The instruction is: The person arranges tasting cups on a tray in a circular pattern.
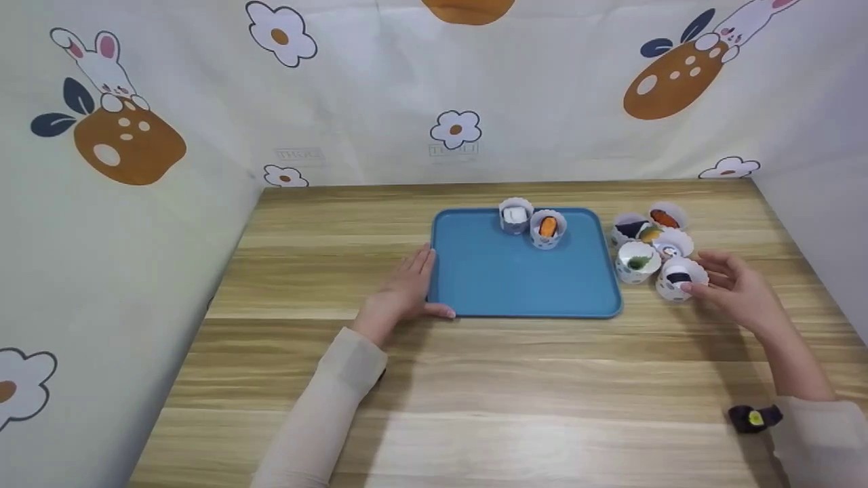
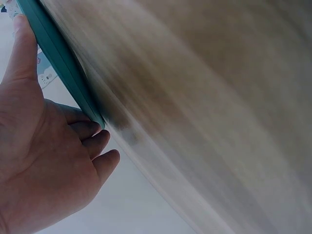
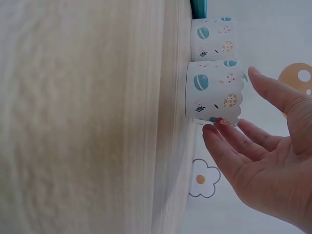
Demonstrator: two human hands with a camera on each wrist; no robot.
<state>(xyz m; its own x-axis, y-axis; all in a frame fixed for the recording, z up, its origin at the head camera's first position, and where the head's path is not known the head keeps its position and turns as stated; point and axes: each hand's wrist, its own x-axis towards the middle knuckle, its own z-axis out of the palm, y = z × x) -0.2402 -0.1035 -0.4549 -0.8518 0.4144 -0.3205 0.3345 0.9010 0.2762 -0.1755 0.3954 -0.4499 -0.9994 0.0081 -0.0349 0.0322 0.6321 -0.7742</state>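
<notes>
My left hand (image 1: 405, 283) rests at the left side of a blue tray (image 1: 522, 281), fingers along its edge and thumb at its front corner. In the left wrist view the fingertips touch the tray's rim (image 2: 66, 68). My right hand (image 1: 744, 295) is around the right side of a patterned paper cup (image 1: 673, 291) with a dark piece in it. The right wrist view shows thumb and fingers spread on either side of that cup (image 3: 213, 90), the thumb apart from its scalloped rim. The cup stands on the table.
On the tray's back part stand a cup with a white piece (image 1: 515, 227) and a cup with an orange piece (image 1: 546, 240). Right of the tray several more cups cluster, including one with a green leafy piece (image 1: 636, 274). A patterned cloth (image 1: 380, 95) hangs behind the wooden table (image 1: 529, 379).
</notes>
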